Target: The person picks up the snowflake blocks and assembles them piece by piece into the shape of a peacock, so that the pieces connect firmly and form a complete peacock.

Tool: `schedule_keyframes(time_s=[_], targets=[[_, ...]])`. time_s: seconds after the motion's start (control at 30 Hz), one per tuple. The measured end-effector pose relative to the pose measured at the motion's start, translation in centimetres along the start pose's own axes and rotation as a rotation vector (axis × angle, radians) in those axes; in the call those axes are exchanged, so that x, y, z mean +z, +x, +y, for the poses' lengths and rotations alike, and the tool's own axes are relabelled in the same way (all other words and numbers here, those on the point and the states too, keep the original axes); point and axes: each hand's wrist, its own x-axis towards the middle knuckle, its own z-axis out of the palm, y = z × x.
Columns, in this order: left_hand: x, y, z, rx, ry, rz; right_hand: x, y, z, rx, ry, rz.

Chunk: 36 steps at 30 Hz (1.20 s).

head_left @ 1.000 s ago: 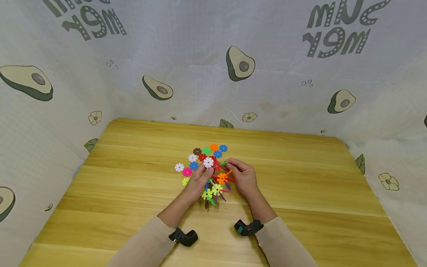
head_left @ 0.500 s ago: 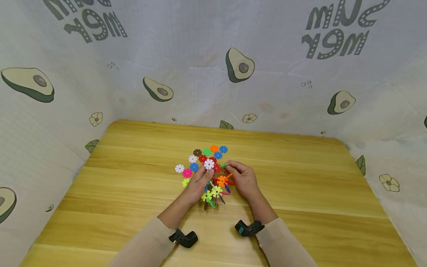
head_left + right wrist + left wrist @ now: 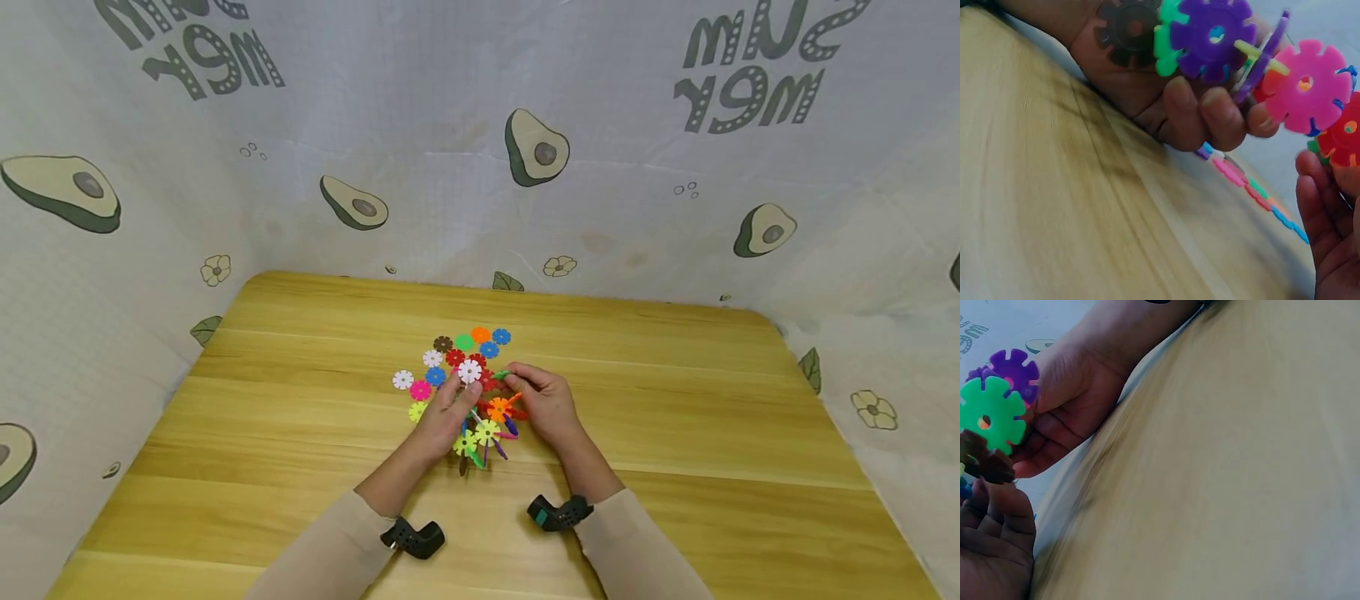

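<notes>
My left hand (image 3: 444, 419) grips a cluster of joined, notched plastic building discs, its thumb laid near a white disc (image 3: 469, 372). An orange disc (image 3: 498, 408) and a yellow disc (image 3: 487, 432) face up on the cluster's near side. At the right edge, my right hand (image 3: 551, 406) pinches a green disc (image 3: 502, 375) between thumb and finger, close against the red part of the cluster. The right wrist view shows a purple disc (image 3: 1200, 47) and a pink disc (image 3: 1319, 94) above the left fingers (image 3: 1222, 115). Palms hide some discs.
Loose discs lie flat on the wooden table (image 3: 675, 417) beyond the hands, among them a brown disc (image 3: 443, 343), a pink disc (image 3: 420, 390) and a blue disc (image 3: 501, 337). A patterned cloth (image 3: 450, 125) hangs behind the table.
Both hands stay nearly in place. The cluster has tilted slightly between them, and the right fingers keep their pinch on the green disc.
</notes>
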Motion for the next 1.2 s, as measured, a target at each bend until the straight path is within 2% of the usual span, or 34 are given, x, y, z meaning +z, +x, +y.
schedule_keyframes(time_s=[0.1,0.17,0.23,0.33,0.4,0.47,0.53,0.57,0.63,0.77,0.9,1.07,1.2], targets=[[0.0,-0.1,0.1,-0.021,-0.056,0.04,0.2,0.2,0.1,0.008,0.001,0.032],[0.1,-0.1,0.1,-0.029,-0.104,0.058,0.3,0.3,0.1,-0.015,-0.015,0.074],[0.2,-0.1,0.1,-0.026,-0.15,0.076,0.3,0.5,0.3,-0.056,-0.081,0.103],[0.3,0.1,0.0,-0.008,-0.213,0.1,0.4,0.9,0.7,-0.167,-0.319,0.067],[0.4,0.1,0.0,0.013,-0.226,0.116,0.5,1.1,0.8,-0.248,-0.538,-0.015],[0.4,0.2,0.0,0.038,-0.209,0.126,0.6,1.2,0.8,-0.319,-0.716,-0.104],[0.4,0.1,0.0,0.057,-0.174,0.132,0.8,1.3,0.7,-0.354,-0.835,-0.163],[0.4,0.1,0.0,0.064,-0.153,0.134,0.8,1.3,0.7,-0.364,-0.87,-0.168],[0.4,0.0,0.0,0.074,-0.101,0.148,0.9,1.3,0.6,-0.37,-0.869,-0.132],[0.4,-0.2,0.0,0.074,-0.005,0.189,1.0,1.4,0.8,-0.402,-0.826,-0.009],[0.4,-0.3,0.0,0.069,0.043,0.202,1.1,1.2,0.9,-0.307,-0.874,0.05],[0.2,-0.2,0.1,0.06,0.048,0.179,1.2,1.1,0.5,-0.15,-0.905,0.025],[0.0,-0.1,0.1,0.027,0.052,0.16,1.1,1.4,0.4,-0.082,-0.811,0.026]])
